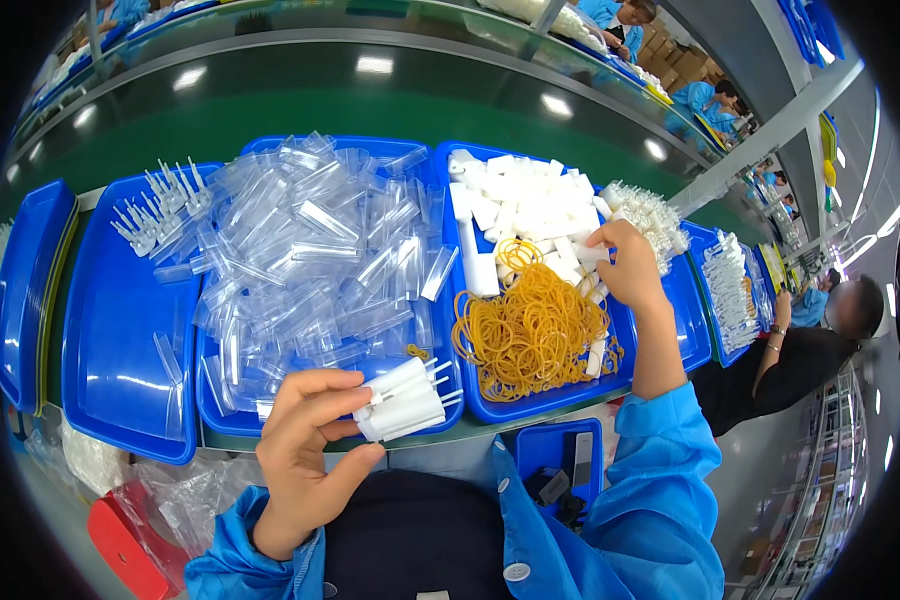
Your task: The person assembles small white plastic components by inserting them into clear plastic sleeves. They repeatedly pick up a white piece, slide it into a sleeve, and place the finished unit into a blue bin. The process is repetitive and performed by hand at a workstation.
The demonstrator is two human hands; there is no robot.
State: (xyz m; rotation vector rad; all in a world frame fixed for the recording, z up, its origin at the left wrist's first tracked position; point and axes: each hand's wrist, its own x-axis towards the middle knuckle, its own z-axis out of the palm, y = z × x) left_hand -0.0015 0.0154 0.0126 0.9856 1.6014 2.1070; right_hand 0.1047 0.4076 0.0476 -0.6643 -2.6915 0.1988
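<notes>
In my left hand (315, 440), thumb and fingers close round a small bundle of white plastic tubes (406, 400) with thin white rods poking out to the right. My right hand (628, 265) reaches over the right-hand blue tray (490, 408), its fingers curled at the edge of a heap of white tubes (515, 195). One white tube (592, 254) shows between the thumb and forefinger. Just below that hand lies a large tangle of yellow-brown rubber bands (530, 335), in the same tray. Clear plastic sleeves (300, 250) fill the tray to the left.
Further left, a blue tray (125, 320) holds white rod-like parts (160, 210). More small white parts (650, 225) are heaped to the right. A green conveyor belt (320, 105) runs behind. Below stands a red stool (130, 540); a person in black (785, 365) is at right.
</notes>
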